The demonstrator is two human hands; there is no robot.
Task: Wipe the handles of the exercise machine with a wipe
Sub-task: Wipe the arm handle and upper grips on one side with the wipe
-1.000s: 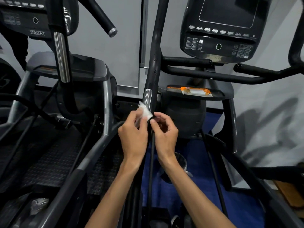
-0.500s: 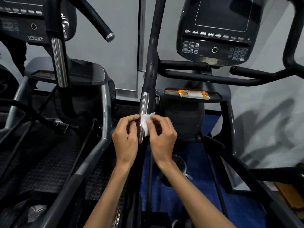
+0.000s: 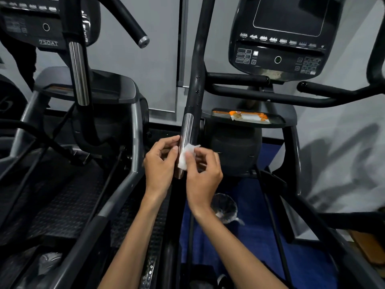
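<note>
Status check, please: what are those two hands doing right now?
Right hand presses wipe on chrome handle. Left hand steadies handle. Nothing blocking.

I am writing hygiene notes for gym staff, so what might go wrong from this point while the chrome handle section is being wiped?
1. The wipe is a small crumpled wad pinched by the right hand; it may cover only part of the chrome handle section, leaving the far side untouched.
2. The left hand touches the chrome bare, possibly re-soiling it.
3. The black grip above might be skipped.
</note>
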